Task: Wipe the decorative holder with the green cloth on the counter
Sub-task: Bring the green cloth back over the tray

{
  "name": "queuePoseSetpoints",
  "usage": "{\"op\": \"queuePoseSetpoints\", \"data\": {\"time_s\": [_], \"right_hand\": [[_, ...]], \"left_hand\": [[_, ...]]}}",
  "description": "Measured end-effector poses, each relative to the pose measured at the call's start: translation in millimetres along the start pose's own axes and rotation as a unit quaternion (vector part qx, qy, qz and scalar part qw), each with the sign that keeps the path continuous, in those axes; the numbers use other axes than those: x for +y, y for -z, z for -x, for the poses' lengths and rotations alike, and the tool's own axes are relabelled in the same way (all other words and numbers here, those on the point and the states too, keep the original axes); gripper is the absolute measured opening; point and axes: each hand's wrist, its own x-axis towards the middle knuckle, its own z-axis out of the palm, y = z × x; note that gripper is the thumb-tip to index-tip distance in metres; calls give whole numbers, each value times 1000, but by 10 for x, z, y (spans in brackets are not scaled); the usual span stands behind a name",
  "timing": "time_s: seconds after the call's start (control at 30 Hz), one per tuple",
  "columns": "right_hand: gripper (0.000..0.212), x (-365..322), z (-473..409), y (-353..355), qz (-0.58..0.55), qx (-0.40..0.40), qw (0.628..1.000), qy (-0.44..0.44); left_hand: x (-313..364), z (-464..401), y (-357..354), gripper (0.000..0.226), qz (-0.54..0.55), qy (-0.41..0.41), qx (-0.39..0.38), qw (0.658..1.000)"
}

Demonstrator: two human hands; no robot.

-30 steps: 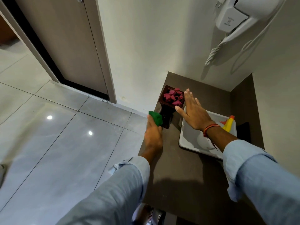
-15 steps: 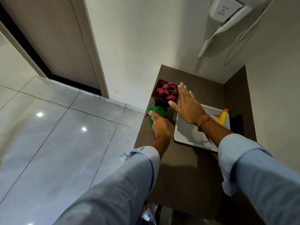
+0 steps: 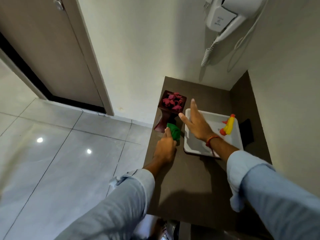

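On counter (image 3: pixel 190 179): dark holder (image 3: pixel 166 116), pink petals; left hand (image 3: pixel 164 149) pinching green cloth (image 3: pixel 174 133); right hand (image 3: pixel 197 123) spread.

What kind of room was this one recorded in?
Probably a hotel bathroom or dressing nook: a wall-mounted hair dryer with a coiled cord, a white amenity tray on a small dark counter, glossy floor tiles.

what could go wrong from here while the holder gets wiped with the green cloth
1. The decorative holder stands near the counter's left edge and narrows toward its base. The left hand presses the green cloth low on it, so a hard push might tip it toward the floor.
2. The right hand is open beside the holder, not gripping it, so it may not steady it.
3. A jolt could spill the loose pink petals.
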Motion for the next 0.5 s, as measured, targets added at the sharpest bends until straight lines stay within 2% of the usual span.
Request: {"op": "queuePoseSetpoints", "data": {"time_s": [0.07,0.13,0.23,0.3,0.33,0.37,0.4,0.43,0.47,0.5], "right_hand": [[89,87,241,-149,-156,57,981,-98],[72,164,442,-221,-318,103,926,-177],[45,235,631,-320,-478,88,853,-190],[23,226,712,-394,-523,85,826,-191],[22,215,706,-407,-548,84,807,-204],[26,190,682,-413,-579,77,783,-214],[31,174,664,-436,-600,79,762,-229],[33,673,685,-189,-647,142,709,-243],[34,776,668,-146,-666,151,688,-245],[36,732,638,-134,-679,152,674,-247]], "left_hand": [[96,9,64,71,-7,-48,11,999],[271,22,78,68,6,-100,14,995],[528,95,-17,56,13,-152,-30,988],[570,35,-42,52,-8,-158,-32,987],[529,-29,-39,55,-30,-167,-27,985],[466,-83,0,55,-26,-159,-25,987],[345,-105,56,48,29,-130,-39,990],[723,-342,-257,38,86,-116,-109,983],[781,-413,-272,32,185,-34,-138,972],[752,-474,-197,32,285,68,-139,946]]}}
